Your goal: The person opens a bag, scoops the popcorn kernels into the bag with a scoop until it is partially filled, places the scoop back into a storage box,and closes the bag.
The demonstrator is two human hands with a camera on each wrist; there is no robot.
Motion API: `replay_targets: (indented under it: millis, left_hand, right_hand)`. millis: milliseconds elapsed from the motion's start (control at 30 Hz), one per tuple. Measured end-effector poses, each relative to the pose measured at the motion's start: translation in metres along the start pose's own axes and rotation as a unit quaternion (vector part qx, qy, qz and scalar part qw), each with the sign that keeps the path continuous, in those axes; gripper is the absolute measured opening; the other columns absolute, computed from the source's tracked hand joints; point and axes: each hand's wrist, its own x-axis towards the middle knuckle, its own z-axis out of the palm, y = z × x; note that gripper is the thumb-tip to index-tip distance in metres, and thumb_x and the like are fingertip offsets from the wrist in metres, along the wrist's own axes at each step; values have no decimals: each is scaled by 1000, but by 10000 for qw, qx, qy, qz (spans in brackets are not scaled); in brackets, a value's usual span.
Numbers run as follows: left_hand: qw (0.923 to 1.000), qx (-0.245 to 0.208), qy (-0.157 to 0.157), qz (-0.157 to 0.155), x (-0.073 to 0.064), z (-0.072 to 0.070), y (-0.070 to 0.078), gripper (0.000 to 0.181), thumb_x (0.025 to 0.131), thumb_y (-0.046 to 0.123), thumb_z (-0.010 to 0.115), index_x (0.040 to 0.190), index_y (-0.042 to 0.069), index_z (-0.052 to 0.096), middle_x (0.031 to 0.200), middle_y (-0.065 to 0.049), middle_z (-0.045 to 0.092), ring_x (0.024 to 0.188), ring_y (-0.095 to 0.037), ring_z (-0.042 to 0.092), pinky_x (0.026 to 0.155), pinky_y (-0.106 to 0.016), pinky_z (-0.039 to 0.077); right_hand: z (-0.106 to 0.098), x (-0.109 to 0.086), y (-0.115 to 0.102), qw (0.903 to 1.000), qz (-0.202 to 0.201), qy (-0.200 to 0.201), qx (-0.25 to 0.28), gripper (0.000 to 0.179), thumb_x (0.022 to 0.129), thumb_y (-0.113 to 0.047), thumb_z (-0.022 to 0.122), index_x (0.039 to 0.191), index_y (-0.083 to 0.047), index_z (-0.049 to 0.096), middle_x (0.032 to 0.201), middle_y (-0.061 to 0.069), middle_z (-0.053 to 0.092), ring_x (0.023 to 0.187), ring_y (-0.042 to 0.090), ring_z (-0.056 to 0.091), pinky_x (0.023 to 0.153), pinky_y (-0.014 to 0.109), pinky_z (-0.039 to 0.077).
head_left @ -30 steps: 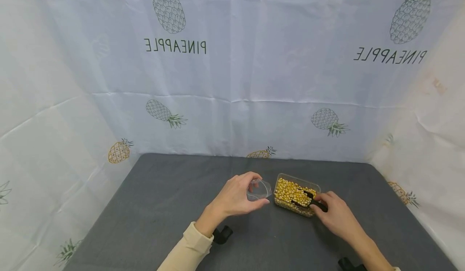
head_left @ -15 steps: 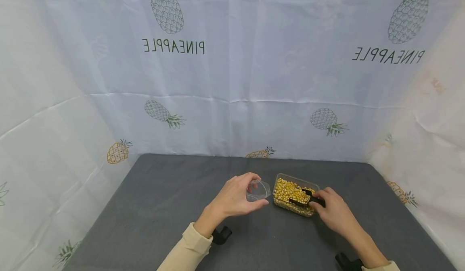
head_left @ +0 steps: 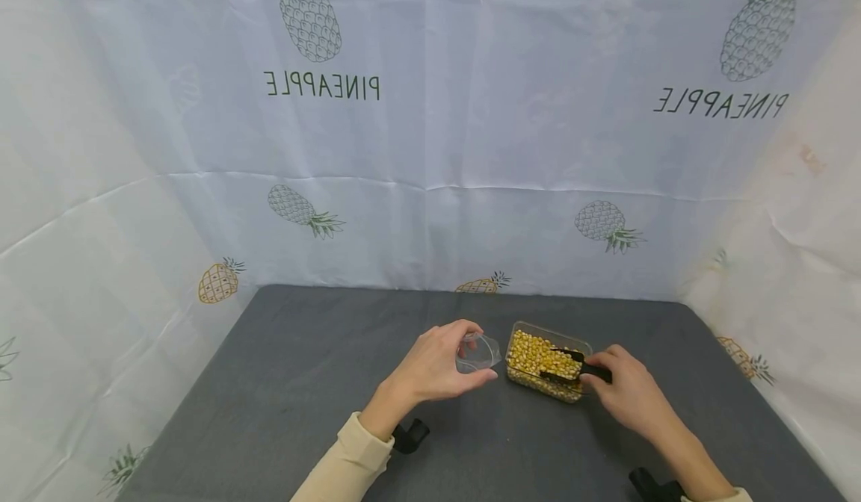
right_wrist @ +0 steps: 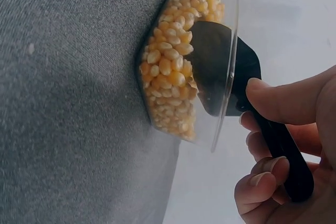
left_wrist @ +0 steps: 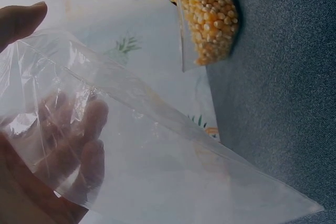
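My left hand point(head_left: 433, 360) holds a clear plastic bag point(left_wrist: 163, 156), its thumb and fingers spread apart at the bag's mouth. Several fingers show through the film in the left wrist view, and a bag corner reaches toward the lower right there. To the bag's right is a clear plastic container point(head_left: 514, 376) of yellow corn kernels point(right_wrist: 168, 66). My right hand point(head_left: 625, 390) grips a black scoop point(right_wrist: 281, 150) by its handle, thumb on top near the blade. The blade dips inside the container, and its front edge is hidden among the kernels.
A dark grey cloth point(head_left: 323, 367) covers the table. White curtains point(head_left: 430, 128) with pineapple prints stand at the back and both sides. Black wrist mounts point(head_left: 410, 436) sit below the hands.
My right hand and the scoop shift slightly left, then back right, and the handle sits at a flatter angle now. The left hand and bag stay almost still.
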Motion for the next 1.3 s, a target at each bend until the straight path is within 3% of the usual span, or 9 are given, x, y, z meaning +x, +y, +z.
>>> replay_targets:
  millis: [400, 1033, 1300]
  left_hand:
    - [10000, 40, -52, -64, 0, 0, 1, 57, 88, 45, 77, 130, 11, 61, 103, 2, 71, 82, -7, 63, 74, -29, 52]
    - [9999, 60, -98, -78, 1, 0, 1, 58, 88, 45, 77, 131, 9, 62, 103, 1, 71, 81, -8, 62, 71, -26, 51]
    - [9998, 76, -144, -135, 1, -1, 1, 59, 88, 47, 77, 131, 10, 61, 104, 1, 71, 82, -8, 63, 72, -27, 52]
  right_hand:
    - [-9, -7, 4, 9999, 98, 80, 106, 24, 89, -12, 78, 109, -1, 72, 98, 5, 60, 79, 15, 55, 59, 31, 44]
    - [-24, -16, 8, 9992, 41, 381, 122, 22, 88, -12, 79, 108, -3, 73, 100, 5, 63, 90, 28, 62, 73, 48, 52]
    - [-26, -19, 7, 9989, 126, 426, 156, 22, 89, -13, 79, 108, -4, 73, 100, 4, 63, 92, 28, 61, 74, 48, 52]
